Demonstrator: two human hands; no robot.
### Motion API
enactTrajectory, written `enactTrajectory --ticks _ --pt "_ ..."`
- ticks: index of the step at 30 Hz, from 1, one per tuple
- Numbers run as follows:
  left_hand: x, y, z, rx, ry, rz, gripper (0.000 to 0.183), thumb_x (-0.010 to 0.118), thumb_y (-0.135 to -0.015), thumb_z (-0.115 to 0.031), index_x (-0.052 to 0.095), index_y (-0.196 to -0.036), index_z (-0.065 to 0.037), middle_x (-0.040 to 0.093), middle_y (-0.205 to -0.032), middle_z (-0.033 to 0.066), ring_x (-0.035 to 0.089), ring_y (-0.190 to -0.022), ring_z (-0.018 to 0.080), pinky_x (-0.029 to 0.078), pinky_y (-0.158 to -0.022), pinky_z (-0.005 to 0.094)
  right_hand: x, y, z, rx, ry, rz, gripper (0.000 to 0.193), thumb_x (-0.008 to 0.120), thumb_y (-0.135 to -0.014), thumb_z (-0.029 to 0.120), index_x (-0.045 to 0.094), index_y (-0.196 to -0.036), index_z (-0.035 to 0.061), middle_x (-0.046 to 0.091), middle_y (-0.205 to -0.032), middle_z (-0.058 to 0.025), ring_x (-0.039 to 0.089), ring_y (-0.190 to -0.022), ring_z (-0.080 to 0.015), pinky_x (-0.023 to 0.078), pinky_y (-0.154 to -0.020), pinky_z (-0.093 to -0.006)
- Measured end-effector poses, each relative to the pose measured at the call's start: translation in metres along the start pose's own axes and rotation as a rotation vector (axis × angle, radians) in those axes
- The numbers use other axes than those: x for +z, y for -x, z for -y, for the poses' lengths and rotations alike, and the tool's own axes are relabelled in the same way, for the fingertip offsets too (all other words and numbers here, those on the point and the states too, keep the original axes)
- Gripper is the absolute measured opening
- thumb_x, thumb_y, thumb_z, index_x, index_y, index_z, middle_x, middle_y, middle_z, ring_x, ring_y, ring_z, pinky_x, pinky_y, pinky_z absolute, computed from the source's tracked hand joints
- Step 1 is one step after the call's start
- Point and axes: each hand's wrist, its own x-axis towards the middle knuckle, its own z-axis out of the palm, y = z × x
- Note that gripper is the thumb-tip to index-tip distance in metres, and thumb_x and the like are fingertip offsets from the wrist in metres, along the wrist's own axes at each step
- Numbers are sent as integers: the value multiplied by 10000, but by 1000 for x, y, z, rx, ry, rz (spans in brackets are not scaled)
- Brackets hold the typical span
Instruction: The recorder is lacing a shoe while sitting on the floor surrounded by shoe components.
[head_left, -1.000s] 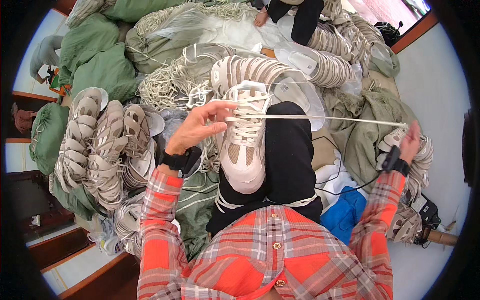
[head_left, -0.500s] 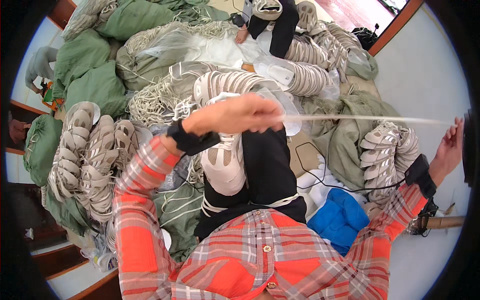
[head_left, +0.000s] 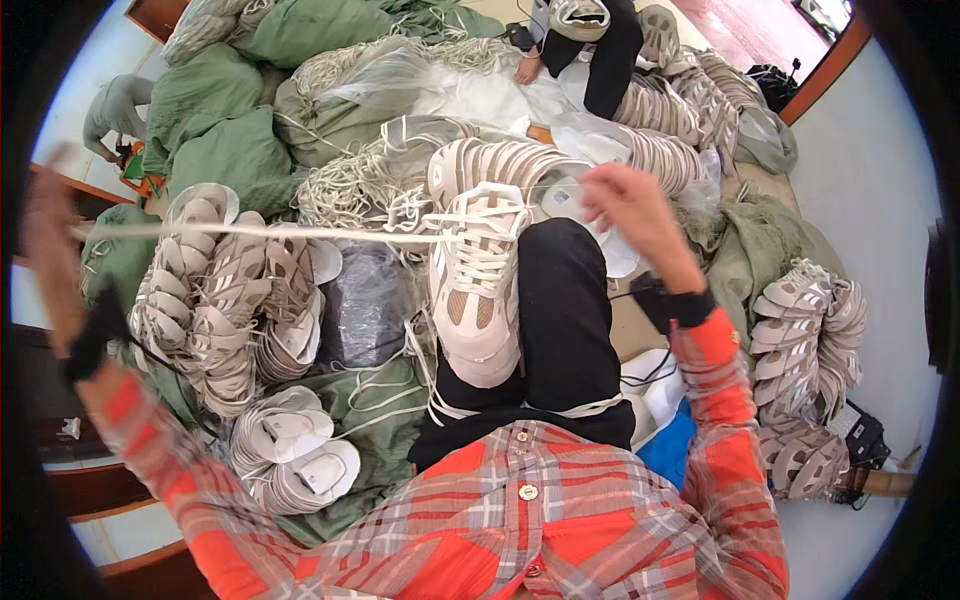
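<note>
A beige and white mesh sneaker upper (head_left: 476, 345) rests toe toward me on my left thigh, with laces crossed through its upper eyelets. From those eyelets a whitish shoelace (head_left: 330, 234) stretches taut to the left. Its far end reaches my left hand (head_left: 55, 250), which is smeared by motion and closed on it at the left edge of view. My right hand (head_left: 635, 205) is raised just right of the sneaker, above my right knee. Its fingers are loosely bent and a little apart, with nothing clearly seen in them.
Nested rows of sneaker uppers (head_left: 208, 330) lie left, beyond my knees and right. A heap of loose laces (head_left: 350, 190) and green sacks (head_left: 235, 155) lie farther off. Another person's dark-trousered leg (head_left: 610, 70) shows at the back. A blue cloth (head_left: 668, 450) is beside my right hip.
My left hand has swung from above the sneaker to the far left, drawing the lace out. My right hand has come in from the far right to near the sneaker.
</note>
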Motion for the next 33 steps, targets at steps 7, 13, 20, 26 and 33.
enactTrajectory --ticks 7,13,20,26,33 --pt "206 191 -87 21 890 1078 160 631 -833 -121 686 -937 -14 651 -778 29 556 -671 86 440 -601 230 64 -19 -25 -175 253 177 142 576 -834 64 618 -914 -46 624 -719 -78 598 -648 -118 459 -593 -267" --pt "243 220 -123 91 881 961 188 654 -795 -122 677 -946 -11 669 -759 118 625 -647 185 473 -594 290 65 -15 -47 -112 153 116 131 558 -848 43 615 -931 -40 640 -762 -66 594 -666 -106 468 -613 -249" --pt "246 217 -133 263 633 851 119 645 -787 -111 643 -837 -3 660 -753 131 642 -652 230 479 -582 312 65 -14 -43 -82 122 103 124 567 -850 28 613 -948 -33 639 -776 -49 597 -682 -105 473 -623 -243" --pt "257 213 -141 649 467 750 110 633 -780 -101 621 -839 -8 636 -717 109 614 -632 204 460 -574 311 70 -11 -52 -189 99 14 108 573 -811 30 610 -900 -18 621 -728 -133 605 -653 -235 469 -610 -323" --pt "268 205 -135 99 898 1355 146 571 -792 -35 554 -927 19 592 -707 59 535 -635 121 435 -594 274 77 -10 -53 -199 121 13 102 583 -807 6 606 -904 -13 604 -792 -96 584 -704 -192 470 -637 -298"
